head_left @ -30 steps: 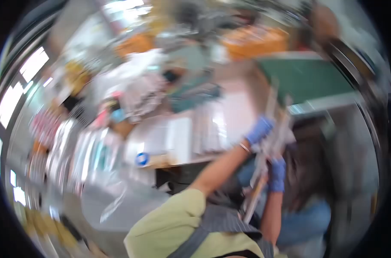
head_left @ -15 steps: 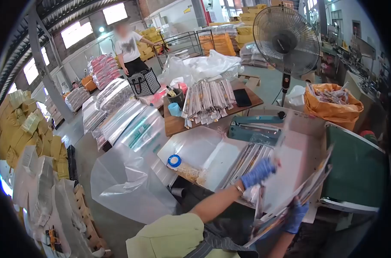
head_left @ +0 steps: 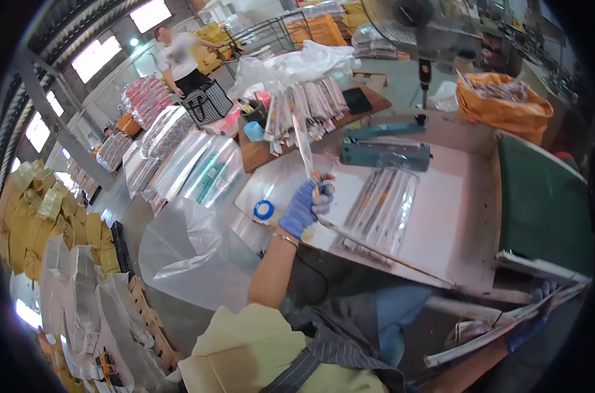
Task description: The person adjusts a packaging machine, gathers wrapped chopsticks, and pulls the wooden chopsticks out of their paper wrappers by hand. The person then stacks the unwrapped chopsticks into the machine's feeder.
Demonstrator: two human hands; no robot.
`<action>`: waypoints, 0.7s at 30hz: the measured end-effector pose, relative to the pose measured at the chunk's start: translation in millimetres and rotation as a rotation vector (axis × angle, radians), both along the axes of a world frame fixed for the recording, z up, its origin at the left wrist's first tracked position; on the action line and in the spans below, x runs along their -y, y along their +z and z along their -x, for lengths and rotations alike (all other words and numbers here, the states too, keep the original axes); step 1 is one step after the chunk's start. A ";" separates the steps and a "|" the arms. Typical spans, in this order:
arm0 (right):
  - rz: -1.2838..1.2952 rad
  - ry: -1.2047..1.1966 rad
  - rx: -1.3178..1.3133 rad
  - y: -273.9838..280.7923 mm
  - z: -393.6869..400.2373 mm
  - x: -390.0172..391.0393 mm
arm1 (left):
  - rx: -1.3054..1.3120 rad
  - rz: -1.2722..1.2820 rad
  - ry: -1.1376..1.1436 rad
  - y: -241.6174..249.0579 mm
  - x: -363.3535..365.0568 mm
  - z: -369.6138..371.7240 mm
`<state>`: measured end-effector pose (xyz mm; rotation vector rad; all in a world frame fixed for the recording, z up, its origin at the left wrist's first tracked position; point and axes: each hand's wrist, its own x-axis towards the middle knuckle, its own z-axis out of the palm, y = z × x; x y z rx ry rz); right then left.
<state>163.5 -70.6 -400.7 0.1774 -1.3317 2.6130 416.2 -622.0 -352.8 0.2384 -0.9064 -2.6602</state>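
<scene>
Near the front edge of the table (head_left: 454,196), the left hand (head_left: 304,208) grips a strip (head_left: 304,152), likely light, best held mid-length; the right hand (head_left: 532,326) clasps several.

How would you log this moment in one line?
left hand: holding slim strip | right hand: holding long flat strips | table: wrapped bundle, teal device

Reach lane: tabletop (head_left: 454,203) between wrapped packs (head_left: 384,206) and green panel (head_left: 540,203). Sealer (head_left: 382,154) blocks behind packs, panel blocks right.

Packing workshop: heat sealer (head_left: 386,154), stacked yellow bundles (head_left: 55,219)
</scene>
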 end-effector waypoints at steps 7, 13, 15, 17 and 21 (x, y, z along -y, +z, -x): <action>0.030 -0.074 -0.101 -43.4 22.1 -160.4 | 0.147 0.292 0.015 35.5 22.2 -4.6; -0.134 -0.281 0.128 -15.2 -1.8 -98.4 | 0.126 0.374 0.086 30.5 11.7 -0.2; -0.383 -0.184 0.002 -3.4 -16.6 -22.7 | 0.251 0.528 0.050 52.5 -73.3 21.2; -0.317 0.090 0.074 14.7 -32.5 51.5 | 0.216 0.566 -0.187 41.4 -145.8 40.3; -0.232 0.267 -0.101 21.5 -67.5 156.2 | 0.470 0.909 -0.368 9.8 -256.1 75.5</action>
